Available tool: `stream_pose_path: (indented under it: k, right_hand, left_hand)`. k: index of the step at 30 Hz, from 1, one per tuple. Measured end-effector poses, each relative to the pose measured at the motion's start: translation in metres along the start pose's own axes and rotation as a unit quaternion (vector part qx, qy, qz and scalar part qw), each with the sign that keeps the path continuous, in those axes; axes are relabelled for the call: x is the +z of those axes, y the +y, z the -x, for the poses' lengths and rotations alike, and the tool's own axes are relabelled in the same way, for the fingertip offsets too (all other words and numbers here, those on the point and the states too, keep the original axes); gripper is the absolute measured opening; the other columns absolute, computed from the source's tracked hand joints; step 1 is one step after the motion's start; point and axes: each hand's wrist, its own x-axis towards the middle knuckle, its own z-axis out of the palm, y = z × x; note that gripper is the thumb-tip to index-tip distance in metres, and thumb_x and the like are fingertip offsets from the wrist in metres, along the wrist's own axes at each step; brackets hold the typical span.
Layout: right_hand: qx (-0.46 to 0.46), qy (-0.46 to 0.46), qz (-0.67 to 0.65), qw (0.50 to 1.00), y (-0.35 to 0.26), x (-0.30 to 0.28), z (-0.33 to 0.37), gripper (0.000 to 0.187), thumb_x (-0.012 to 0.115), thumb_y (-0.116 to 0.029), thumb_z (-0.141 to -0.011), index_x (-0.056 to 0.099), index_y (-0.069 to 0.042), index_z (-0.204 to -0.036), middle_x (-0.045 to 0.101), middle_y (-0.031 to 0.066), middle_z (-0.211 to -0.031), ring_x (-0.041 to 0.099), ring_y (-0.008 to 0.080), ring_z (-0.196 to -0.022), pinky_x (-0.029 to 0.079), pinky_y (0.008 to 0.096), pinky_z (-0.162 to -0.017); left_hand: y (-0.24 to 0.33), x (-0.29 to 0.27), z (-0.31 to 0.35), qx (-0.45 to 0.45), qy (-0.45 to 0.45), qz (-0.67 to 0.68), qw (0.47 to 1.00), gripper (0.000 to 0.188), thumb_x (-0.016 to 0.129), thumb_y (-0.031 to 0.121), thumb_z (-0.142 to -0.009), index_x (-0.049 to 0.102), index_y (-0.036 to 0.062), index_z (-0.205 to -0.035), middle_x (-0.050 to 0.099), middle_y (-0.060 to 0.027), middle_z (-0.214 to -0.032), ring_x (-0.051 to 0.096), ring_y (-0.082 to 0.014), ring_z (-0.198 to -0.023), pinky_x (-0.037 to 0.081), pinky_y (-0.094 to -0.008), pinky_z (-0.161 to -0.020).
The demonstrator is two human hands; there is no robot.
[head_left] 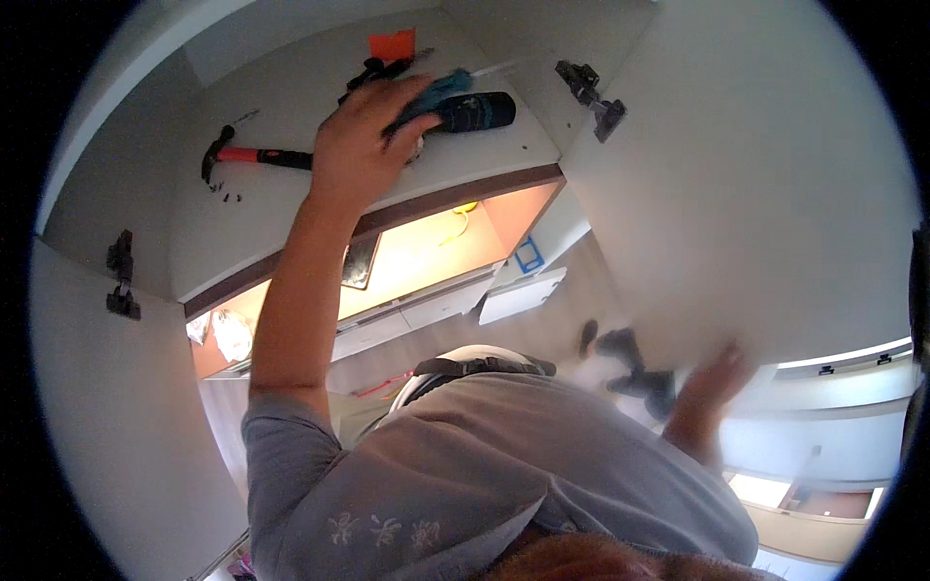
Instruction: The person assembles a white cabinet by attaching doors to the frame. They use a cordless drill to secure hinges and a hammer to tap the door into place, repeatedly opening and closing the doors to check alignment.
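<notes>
Inside an open cabinet, my left hand (pixel 363 131) has its thumb and fingers closed around the near end of a dark, thick-bodied tool (pixel 477 112) with teal markings; the palm hides part of it. Against the fingertips lies a teal-handled tool (pixel 446 89) with a thin pale shaft, perhaps a screwdriver. A claw hammer (pixel 254 155) with a red and black handle rests left of the hand, its handle end running behind my wrist. Down at the right, my right hand (pixel 719 376) is smeared by motion near the lower edge of the cabinet door (pixel 746 194).
Beyond my left hand sit an orange piece (pixel 392 45) and a black item (pixel 373 73). Several small dark screws (pixel 229 198) lie by the hammer. Hinges (pixel 593 100) hold the right door; another door (pixel 116 407) stands at left. Below is a lit shelf (pixel 417 254) holding a dark flat panel (pixel 359 263).
</notes>
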Motion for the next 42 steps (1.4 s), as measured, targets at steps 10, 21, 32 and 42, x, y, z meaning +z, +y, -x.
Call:
stream_pose_path:
  k: [10, 21, 32, 42]
  right_hand:
    - [-0.385, -0.314, -0.078, 0.864, -0.018, 0.206, 0.009, 0.102, 0.089, -0.044, -0.072, 0.04, -0.015, -0.157, 0.02, 0.0234, -0.165, 0.01, 0.043, -0.153, 0.009, 0.0631, -0.118]
    - [-0.42, -0.246, 0.107, 0.867, -0.007, 0.352, -0.012, 0.092, 0.082, -0.045, -0.08, 0.04, -0.025, -0.159, 0.01, 0.0106, -0.174, -0.003, 0.0376, -0.16, -0.007, 0.0664, -0.12]
    - [-0.49, -0.242, 0.139, 0.826, 0.005, 0.357, -0.01, 0.079, 0.078, -0.041, -0.084, 0.045, -0.027, -0.155, 0.018, 0.0053, -0.172, 0.007, 0.0306, -0.16, -0.001, 0.0637, -0.124]
    - [-0.458, -0.387, 0.233, 0.765, 0.025, 0.323, -0.026, 0.07, 0.073, -0.031, -0.089, 0.047, -0.028, -0.154, 0.024, 0.0047, -0.17, 0.016, 0.0313, -0.158, 0.016, 0.0679, -0.121]
  left_hand:
    - [0.033, -0.063, 0.273, -0.259, 0.245, 0.142, 0.923, 0.048, 0.072, 0.006, -0.084, 0.064, -0.0016, -0.131, 0.068, -0.0066, -0.111, 0.062, -0.0113, -0.092, 0.051, -0.0252, -0.082]
    - [0.165, -0.123, 0.366, -0.467, 0.239, -0.026, 0.851, 0.042, 0.069, 0.01, -0.094, 0.062, -0.0039, -0.133, 0.066, -0.009, -0.112, 0.062, -0.0152, -0.092, 0.052, -0.028, -0.082]
    - [0.14, -0.114, 0.355, -0.416, 0.206, 0.0, 0.886, 0.04, 0.072, 0.01, -0.093, 0.064, -0.0031, -0.13, 0.069, -0.0121, -0.118, 0.064, -0.0204, -0.102, 0.052, -0.0328, -0.09]
    - [0.155, -0.109, 0.369, -0.467, 0.152, -0.072, 0.868, 0.038, 0.077, 0.008, -0.082, 0.07, -0.0006, -0.119, 0.071, -0.0141, -0.106, 0.068, -0.0275, -0.097, 0.053, -0.0368, -0.087]
